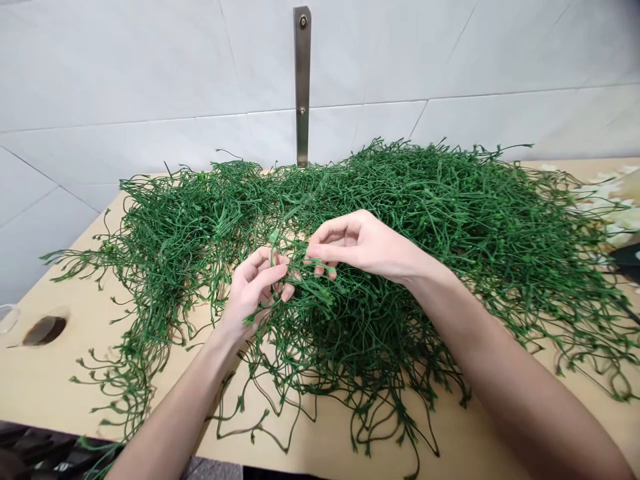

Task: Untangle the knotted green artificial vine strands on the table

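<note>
A large tangled heap of thin green artificial plant stems (440, 193) spreads over the wooden tabletop, many with small forked, leafy tips. In front of its middle, my left hand (257, 283) is closed around a few green stems, their tips poking out past the thumb and fingers. Close to its right, my right hand (350, 243) pinches a green stem between thumb and forefinger, with the other fingers curled. The two hands are a small gap apart, above the near part of the heap. Exactly how many stems each one holds is hidden by the tangle.
Behind the table (45, 373) rises a tiled wall (150, 67) with a bolted metal bar (303, 80). A round hole (45, 330) is cut in the tabletop at left. White and yellow artificial flowers (613, 207) lie at the right edge, beside a dark object (625, 260).
</note>
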Motion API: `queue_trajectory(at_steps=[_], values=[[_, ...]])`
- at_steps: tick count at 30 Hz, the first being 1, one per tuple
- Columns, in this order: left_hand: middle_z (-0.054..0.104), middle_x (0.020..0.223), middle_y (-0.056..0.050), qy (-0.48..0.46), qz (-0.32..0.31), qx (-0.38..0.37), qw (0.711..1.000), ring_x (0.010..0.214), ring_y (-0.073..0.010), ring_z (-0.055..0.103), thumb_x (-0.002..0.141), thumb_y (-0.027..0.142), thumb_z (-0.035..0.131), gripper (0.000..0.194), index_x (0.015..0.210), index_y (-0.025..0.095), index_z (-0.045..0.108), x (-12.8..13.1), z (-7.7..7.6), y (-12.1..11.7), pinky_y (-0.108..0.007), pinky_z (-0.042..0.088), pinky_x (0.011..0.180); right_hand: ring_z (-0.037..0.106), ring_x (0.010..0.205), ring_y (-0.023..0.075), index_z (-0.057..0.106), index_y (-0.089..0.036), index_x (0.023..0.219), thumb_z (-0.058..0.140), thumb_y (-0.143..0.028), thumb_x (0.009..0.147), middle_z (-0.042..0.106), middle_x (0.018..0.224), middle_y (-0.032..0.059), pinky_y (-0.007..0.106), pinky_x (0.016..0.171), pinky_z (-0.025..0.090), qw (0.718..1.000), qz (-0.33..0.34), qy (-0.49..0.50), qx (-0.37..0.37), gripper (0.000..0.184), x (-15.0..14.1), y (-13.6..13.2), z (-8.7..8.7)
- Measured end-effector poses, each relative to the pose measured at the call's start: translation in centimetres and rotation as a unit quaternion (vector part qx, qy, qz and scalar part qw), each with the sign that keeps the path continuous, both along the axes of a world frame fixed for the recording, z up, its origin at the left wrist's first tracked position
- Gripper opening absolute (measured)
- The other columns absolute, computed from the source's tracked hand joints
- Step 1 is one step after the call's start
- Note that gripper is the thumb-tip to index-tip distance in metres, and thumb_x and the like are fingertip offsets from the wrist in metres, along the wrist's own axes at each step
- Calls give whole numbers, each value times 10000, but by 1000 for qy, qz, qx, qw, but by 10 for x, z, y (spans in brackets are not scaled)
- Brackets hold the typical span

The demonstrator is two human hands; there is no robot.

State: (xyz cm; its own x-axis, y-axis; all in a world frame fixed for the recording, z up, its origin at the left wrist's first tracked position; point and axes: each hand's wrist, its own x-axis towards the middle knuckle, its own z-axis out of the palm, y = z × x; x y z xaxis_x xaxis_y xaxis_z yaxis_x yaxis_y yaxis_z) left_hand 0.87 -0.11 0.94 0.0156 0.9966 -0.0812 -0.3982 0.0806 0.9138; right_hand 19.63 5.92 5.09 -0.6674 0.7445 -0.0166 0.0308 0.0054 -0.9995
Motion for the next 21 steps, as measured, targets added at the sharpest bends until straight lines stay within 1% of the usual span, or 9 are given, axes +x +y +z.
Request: queue_trajectory(at_steps=[2,4,6,9,11,15,17,19,21], values=[[594,689,8,-1,4,-2,1000,510,-71,542,619,184,770,220,664,144,558,-1,0,1,-171,415,416,652,596,103,707,-117,828,766,-277,743,718,738,38,220,550,550,999,28,10,-44,191,0,2,-3],[589,665,10,-6,10,-6,1000,500,-69,539,566,164,784,226,642,136,573,-2,2,1,-168,408,413,675,638,119,700,-103,891,752,-291,758,729,804,68,233,568,561,995,28,41,-90,236,-1,4,-6],[585,665,12,-12,12,-7,1000,508,-71,545,535,151,794,226,637,131,593,-2,3,2,-168,411,420,660,624,109,699,-93,899,758,-320,755,722,791,68,225,564,549,994,22,47,-96,275,-3,5,-9],[591,674,6,-7,-1,4,1000,497,-56,514,541,155,809,208,615,124,617,-2,1,1,-172,413,426,591,559,79,708,-96,838,781,-377,720,685,694,27,204,525,500,998,48,-9,-45,314,-6,3,-9],[598,671,4,6,-9,12,1000,477,-43,479,541,159,825,204,599,121,632,-3,-2,1,-177,411,423,549,541,69,711,-102,803,782,-402,709,651,639,8,188,493,441,997,69,-48,0,323,-7,0,-7],[620,667,4,36,-25,20,999,483,-53,505,535,145,846,200,621,131,667,-6,-8,1,-184,415,438,428,479,43,689,-113,695,722,-409,766,588,560,-14,191,440,300,985,99,-112,86,306,-5,-4,-3],[617,628,8,43,-41,15,998,482,-62,516,552,144,844,191,650,137,680,-7,-9,1,-185,412,444,412,474,43,682,-123,685,695,-385,787,584,562,-20,197,443,285,981,116,-120,96,282,-4,-4,-3],[609,588,10,42,-56,3,998,473,-67,514,578,160,836,181,678,136,688,-7,-8,1,-184,408,446,420,486,48,680,-130,690,669,-341,798,583,568,-24,199,457,296,981,129,-111,94,238,-5,-2,-6],[621,581,1,41,-76,-10,996,470,-69,515,612,191,826,177,699,131,684,-7,-5,0,-183,404,447,431,494,55,663,-132,657,626,-290,800,572,558,-25,203,474,325,985,127,-86,77,216,-7,-1,-10]])
